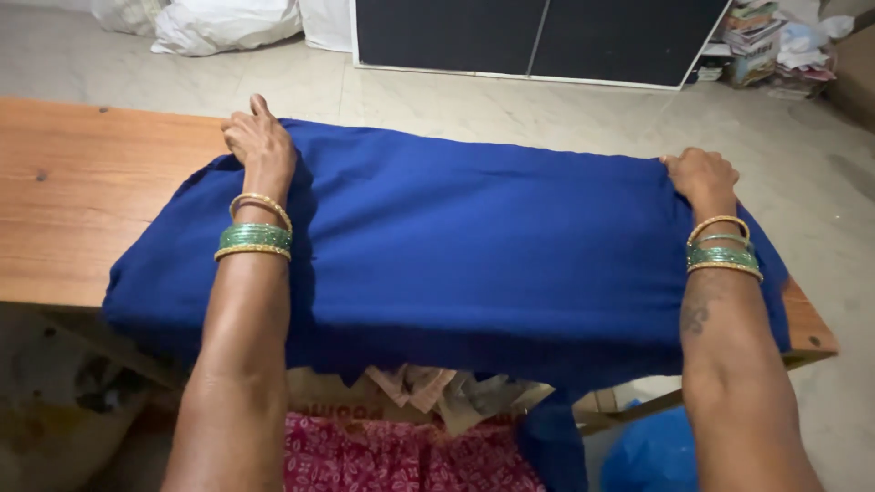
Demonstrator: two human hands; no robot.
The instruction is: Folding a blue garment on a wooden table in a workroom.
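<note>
Cloth: blue cloth (474, 246), folded to a long rectangle, lies across the wooden bench (82, 191), covering its right half approx.; near edge hangs over the bench's front edge, a strip droops lower at centre-right.
Left hand: left hand (260, 146) at the cloth's far-left corner, near the bench's back edge; fingers curled, pinching the fabric's far edge (thumb sticks up).
Right hand: right hand (702, 175) at the cloth's far-right corner, by the bench's right end; fingers bent down, gripping the fabric edge.
Arms: both forearms lie over the cloth, reaching from the front edge to the back edge; the two hands well apart, cloth drawn flat betw. them.
Bangles: green and gold bangles (255, 232) on left wrist; a like set on right wrist.
Bench: bare wood shows at left and at the front-right corner (small strip only).
Under bench: crumpled paper (437, 387) just below the front edge; red patterned fabric (401, 456) beneath that, at the person's lap; blue bag (652, 451) to the right, on the floor.
Floor: pale tiles (510, 109) beyond the back edge.
Background: dark cabinet (538, 36) w/ white frame, white sacks (219, 23) far left, stack of papers (761, 41) far right.
</note>
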